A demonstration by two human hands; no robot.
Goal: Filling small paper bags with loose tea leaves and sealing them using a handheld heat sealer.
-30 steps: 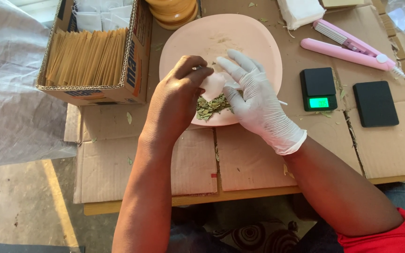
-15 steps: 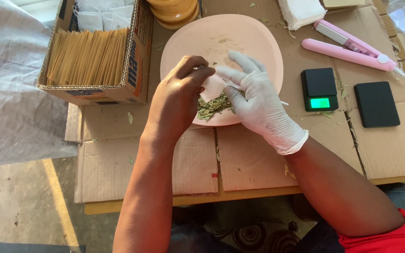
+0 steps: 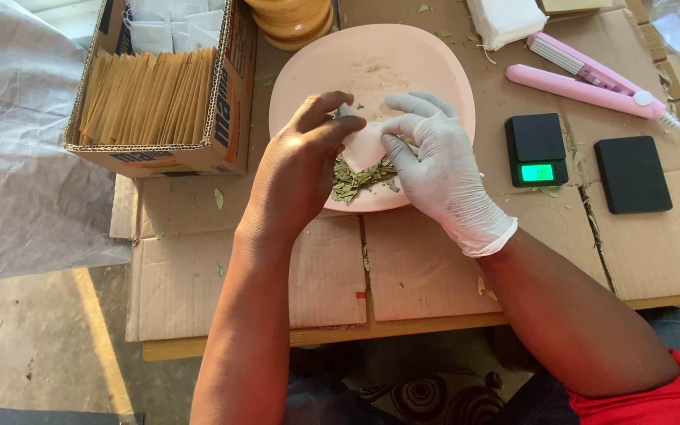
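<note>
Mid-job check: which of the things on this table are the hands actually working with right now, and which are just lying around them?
In hand:
left hand
gloved right hand
small white sachet held between them
dried green leaves
pink plate

Lying about:
box of brown envelopes
black scale, display lit
black lid
pink sealer
stacked wooden bowls

one plate [image 3: 434,71], one scale [image 3: 539,149] — two hands
</note>
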